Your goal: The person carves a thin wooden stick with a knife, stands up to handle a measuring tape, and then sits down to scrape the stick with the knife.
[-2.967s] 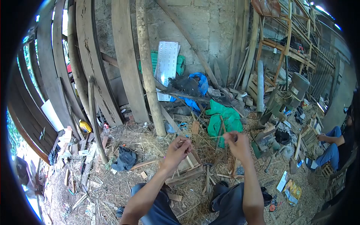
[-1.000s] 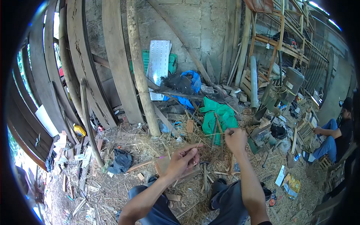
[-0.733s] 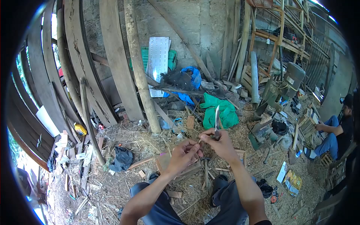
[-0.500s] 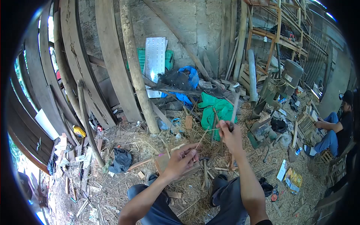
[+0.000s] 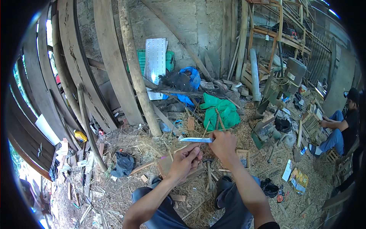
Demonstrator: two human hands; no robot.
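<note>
My right hand [image 5: 222,145] is wrapped round the handle of a knife [image 5: 195,140], whose bright blade points left and lies nearly level. Just below the blade, the fingers of my left hand [image 5: 184,161] are closed on a thin wooden stick [image 5: 207,128], which rises past the knife. The blade crosses the stick; whether they touch I cannot tell. A wooden block [image 5: 164,165] sits under my left hand, partly hidden by it. A small wooden box [image 5: 243,155] rests on the ground right of my right forearm.
A green tarp [image 5: 219,112] lies ahead, with a wooden post [image 5: 139,76] to its left. A dark plastic bag [image 5: 123,164] is on the straw-strewn floor. At the right a seated co-worker [image 5: 345,126] handles a wooden crate [image 5: 312,121]. A yellow packet [image 5: 299,180] lies nearer.
My right hand has come down and left, bringing the knife from upright to nearly level across the stick. My left hand stays near the same spot, gripping the stick.
</note>
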